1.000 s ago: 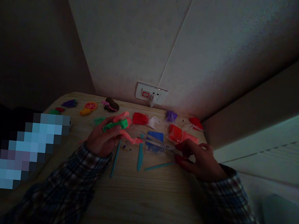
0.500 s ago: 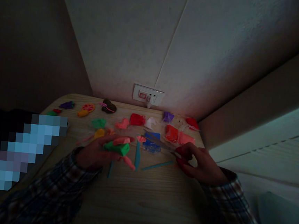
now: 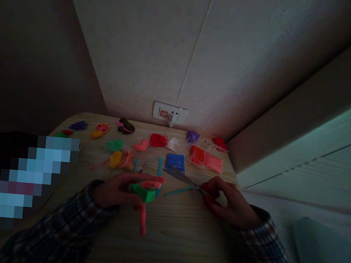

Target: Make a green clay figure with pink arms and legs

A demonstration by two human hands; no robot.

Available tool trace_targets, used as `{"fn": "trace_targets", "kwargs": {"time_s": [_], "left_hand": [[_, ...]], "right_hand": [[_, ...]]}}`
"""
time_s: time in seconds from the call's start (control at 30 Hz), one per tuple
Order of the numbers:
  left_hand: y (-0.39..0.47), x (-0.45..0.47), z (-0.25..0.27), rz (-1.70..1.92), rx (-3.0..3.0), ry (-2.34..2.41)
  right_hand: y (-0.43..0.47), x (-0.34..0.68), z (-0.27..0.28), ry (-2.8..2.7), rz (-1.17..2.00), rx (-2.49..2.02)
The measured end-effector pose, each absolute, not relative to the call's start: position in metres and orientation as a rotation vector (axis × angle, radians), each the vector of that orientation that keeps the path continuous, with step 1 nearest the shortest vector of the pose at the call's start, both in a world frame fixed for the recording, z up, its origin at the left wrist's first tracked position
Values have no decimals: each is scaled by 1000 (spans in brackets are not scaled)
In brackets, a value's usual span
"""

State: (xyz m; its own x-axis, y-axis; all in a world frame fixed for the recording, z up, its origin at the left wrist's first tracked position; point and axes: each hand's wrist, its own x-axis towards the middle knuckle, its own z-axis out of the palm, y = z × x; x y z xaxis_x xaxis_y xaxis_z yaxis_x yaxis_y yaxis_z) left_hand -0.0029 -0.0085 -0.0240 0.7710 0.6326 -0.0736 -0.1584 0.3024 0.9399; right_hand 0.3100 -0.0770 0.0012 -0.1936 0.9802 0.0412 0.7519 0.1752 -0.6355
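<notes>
The green clay block point(image 3: 144, 194) is in my left hand point(image 3: 116, 190), pinched between thumb and fingers over the middle of the surface point(image 3: 172, 237), with pink clay point(image 3: 150, 184) on top and a pink strip point(image 3: 142, 222) hanging below toward the near edge. My right hand point(image 3: 230, 204), closer to the right edge, is wrapped around the red handles of the scissors point(image 3: 188, 181); their blades point to the far left, apart from the block. Near the blade tips lies a blue packet point(image 3: 175, 161), and below them a thin blue stick point(image 3: 176, 192) rests slantwise. A blue plastic knife point(image 3: 160, 165) passes behind my left hand. Toward the right edge sit an orange packet point(image 3: 197, 154) and a pink packet point(image 3: 213, 162), side by side. Near the far edge are a purple packet point(image 3: 192, 136) and a brown clay shape point(image 3: 126, 126); a purple clay piece point(image 3: 78, 125) lies by the far left corner.
</notes>
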Motion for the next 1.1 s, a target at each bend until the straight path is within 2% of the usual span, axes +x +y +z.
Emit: {"fn": "trace_targets", "kwargs": {"time_s": [0.3,0.53,0.8,1.1], "left_hand": [[-6,-12,-26,344,1432,657],[-8,-15,-25,361,1398,598],[-8,-14,-44,715,1132,523],[-10,-11,-25,915,855,632]], "right_hand": [[-71,306,-18,-1862,781,-1575],[-74,312,-25,-1742,760,-1543],[-89,301,-59,-1441,953,-1384],[-87,283,-54,-1615,715,-1157]]}}
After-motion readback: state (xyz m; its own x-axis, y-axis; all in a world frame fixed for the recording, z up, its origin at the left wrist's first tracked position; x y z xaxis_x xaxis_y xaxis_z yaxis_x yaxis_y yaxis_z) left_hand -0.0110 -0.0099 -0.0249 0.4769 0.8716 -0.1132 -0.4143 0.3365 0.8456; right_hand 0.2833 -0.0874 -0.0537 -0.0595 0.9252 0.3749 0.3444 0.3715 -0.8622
